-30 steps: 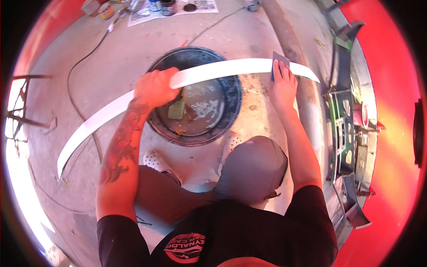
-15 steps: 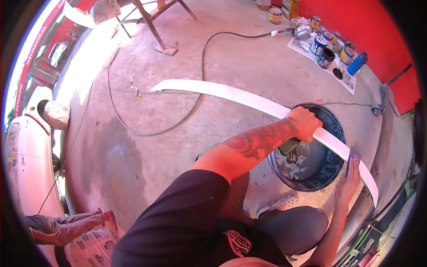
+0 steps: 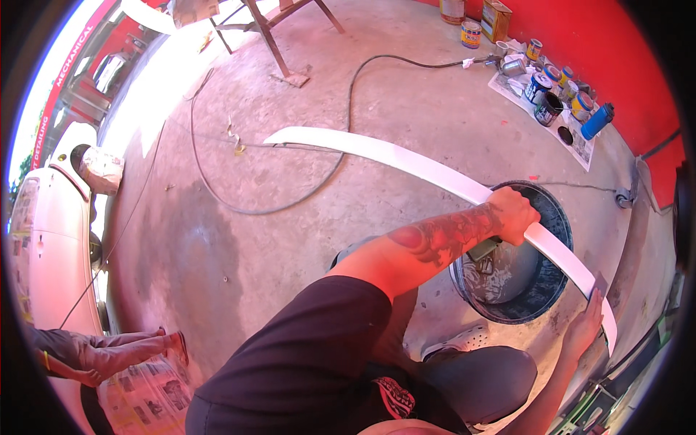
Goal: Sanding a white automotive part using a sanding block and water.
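A long, white, curved car spoiler (image 3: 406, 161) stretches from the middle of the floor to the lower right, passing over a round black tub (image 3: 461, 288). My left hand (image 3: 513, 216) is wrapped around it above the tub, knuckles up. Close to the spoiler's near right end, my right hand (image 3: 584, 322) presses a thin dark sheet, which looks like sandpaper (image 3: 599, 286), against the surface. The fingers are fairly straight, and the palm side is hidden. Inside the tub are cloudy liquid and a greenish object (image 3: 484, 249), partly covered by my left forearm.
Several paint cans (image 3: 549, 109) and a blue bottle (image 3: 597, 121) stand on newspaper by the red wall. A black hose (image 3: 351, 94) loops over the floor. A wooden stand (image 3: 268, 36) is at the back. To the left are a pale car (image 3: 61, 246) and another person's legs (image 3: 130, 348).
My right hand has slid with the dark sheet along the spoiler toward its near right end. My left hand keeps its grip, and the view has shifted slightly.
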A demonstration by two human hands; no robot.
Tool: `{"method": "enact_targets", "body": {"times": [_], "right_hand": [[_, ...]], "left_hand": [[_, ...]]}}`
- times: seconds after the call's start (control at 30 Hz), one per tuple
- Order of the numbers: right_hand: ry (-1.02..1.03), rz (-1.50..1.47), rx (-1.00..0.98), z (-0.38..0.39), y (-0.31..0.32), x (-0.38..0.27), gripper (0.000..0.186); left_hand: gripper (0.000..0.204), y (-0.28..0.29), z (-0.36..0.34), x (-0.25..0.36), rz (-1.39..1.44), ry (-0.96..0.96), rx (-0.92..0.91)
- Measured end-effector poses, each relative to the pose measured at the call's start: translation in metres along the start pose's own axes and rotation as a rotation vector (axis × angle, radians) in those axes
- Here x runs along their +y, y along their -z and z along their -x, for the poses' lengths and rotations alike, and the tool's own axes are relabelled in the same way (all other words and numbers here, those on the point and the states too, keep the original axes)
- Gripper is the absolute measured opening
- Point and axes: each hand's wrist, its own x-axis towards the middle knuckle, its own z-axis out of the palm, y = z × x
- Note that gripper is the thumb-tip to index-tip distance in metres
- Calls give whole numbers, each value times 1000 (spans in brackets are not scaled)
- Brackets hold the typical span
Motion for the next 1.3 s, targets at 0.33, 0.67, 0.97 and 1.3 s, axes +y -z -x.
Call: {"method": "enact_targets", "body": {"times": [0.33, 0.67, 0.97, 1.3], "right_hand": [[-41, -122, -60, -6, -9, -12, 52], [-490, 166, -278, 13, -18, 53, 47], [-297, -158, 63, 43, -38, 117, 48], [-121, -141, 52, 12, -10, 19, 46]], "left_hand": [[35, 0, -4, 4, -21, -22, -27], [37, 3, -2, 9, -18, -4, -33], [35, 5, -2, 6, -14, -16, -2], [32, 4, 7, 2, 9, 12, -3]]}}
